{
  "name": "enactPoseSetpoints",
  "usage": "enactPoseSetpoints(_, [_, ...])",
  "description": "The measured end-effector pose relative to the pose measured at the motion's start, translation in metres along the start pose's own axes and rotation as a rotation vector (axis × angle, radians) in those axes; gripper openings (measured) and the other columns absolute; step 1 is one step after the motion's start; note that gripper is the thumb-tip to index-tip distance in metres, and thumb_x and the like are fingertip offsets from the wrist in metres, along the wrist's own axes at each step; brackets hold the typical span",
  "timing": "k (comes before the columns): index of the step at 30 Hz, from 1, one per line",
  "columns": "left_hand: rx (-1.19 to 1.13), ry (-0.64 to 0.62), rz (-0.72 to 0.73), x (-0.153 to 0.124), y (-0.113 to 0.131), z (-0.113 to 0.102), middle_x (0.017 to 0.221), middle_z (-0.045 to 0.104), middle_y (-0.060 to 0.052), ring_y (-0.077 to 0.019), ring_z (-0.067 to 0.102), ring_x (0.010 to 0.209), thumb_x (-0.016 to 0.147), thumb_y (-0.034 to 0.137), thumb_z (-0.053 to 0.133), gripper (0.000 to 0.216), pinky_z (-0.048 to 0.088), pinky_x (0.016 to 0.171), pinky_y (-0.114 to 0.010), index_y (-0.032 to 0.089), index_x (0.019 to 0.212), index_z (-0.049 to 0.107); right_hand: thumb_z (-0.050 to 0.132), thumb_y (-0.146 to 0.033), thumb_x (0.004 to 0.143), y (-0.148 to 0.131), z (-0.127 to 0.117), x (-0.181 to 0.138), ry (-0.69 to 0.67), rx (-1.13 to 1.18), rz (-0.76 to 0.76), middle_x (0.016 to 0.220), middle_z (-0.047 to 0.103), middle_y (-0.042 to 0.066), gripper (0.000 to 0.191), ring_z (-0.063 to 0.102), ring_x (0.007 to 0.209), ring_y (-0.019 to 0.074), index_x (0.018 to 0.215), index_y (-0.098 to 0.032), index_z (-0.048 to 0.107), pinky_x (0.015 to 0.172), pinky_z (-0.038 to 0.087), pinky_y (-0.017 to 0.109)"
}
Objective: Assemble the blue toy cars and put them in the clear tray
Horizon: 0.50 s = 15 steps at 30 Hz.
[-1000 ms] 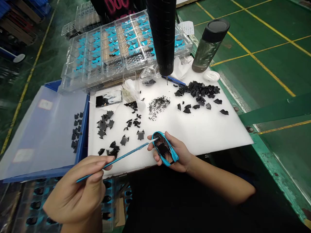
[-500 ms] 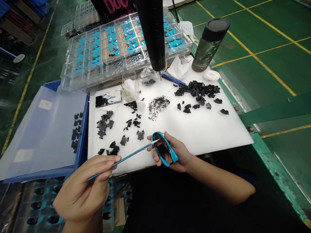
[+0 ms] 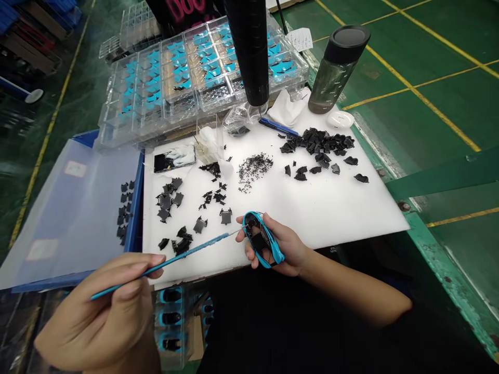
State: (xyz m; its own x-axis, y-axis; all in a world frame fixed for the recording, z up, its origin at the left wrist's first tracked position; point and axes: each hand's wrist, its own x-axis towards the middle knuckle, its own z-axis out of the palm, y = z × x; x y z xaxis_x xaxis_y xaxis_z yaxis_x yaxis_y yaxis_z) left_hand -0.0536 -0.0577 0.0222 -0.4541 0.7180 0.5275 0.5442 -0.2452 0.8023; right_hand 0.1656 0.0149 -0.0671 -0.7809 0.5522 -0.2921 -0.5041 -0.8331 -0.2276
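Observation:
My left hand (image 3: 113, 306) pinches a thin blue brush (image 3: 191, 249) between thumb and fingers, its handle running back over the hand. The slender tip reaches the left edge of a blue and black toy car body (image 3: 277, 253); whether it touches is unclear. My right hand (image 3: 290, 246), palm up, is wrapped round that car body, with its hollow, dark inside facing me. Left of it on the white work surface (image 3: 331, 208) lie flat black plastic parts (image 3: 200, 224) and smaller black pieces (image 3: 218, 197). A heap of tiny black screws or pins (image 3: 255, 169) lies beyond.
A black electric screwdriver (image 3: 251, 57) hangs over the surface. Clear trays (image 3: 156, 117) of blue car parts stand behind. Black parts (image 3: 323, 143), a blue pen-like tool (image 3: 278, 126) and a bottle (image 3: 337, 70) are at right. A white-smeared dark plate (image 3: 174, 158) and blue bin (image 3: 134, 208) are at left.
My left hand has moved left and down, drawing the brush back from inside the car body to its left edge. My right hand and the car body have hardly moved.

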Motion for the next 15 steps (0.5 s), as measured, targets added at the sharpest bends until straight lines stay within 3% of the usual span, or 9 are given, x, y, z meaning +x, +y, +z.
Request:
enactPoseSetpoints(9, [-0.009,-0.170,0.030,0.0027,0.0052,0.0054,0.074,0.072,-0.001,-0.0197,0.069,0.070,0.083,0.018,0.071,0.008,0.056,0.051,-0.034,0.024,0.081,0.075,0.036,-0.047,0.103,0.0011,0.0004,0.0008,0.003,-0.013,0.007,0.095,0.068,0.009,0.045,0.068,0.065,0.0154,0.122,-0.014,0.059,0.053,0.059,0.026])
enactPoseSetpoints(15, [0.027,-0.184,0.082,0.0036,0.0045,0.0059,0.075,0.072,-0.003,-0.0179,0.068,0.067,0.083,0.017,0.072,0.005,0.057,0.053,-0.032,0.021,0.082,0.074,0.042,-0.049,0.101,0.0017,-0.0008,0.0005,-0.002,-0.020,0.003,0.096,0.068,0.009,0.045,0.068,0.065,0.0152,0.122,-0.014,0.059,0.054,0.060,0.026])
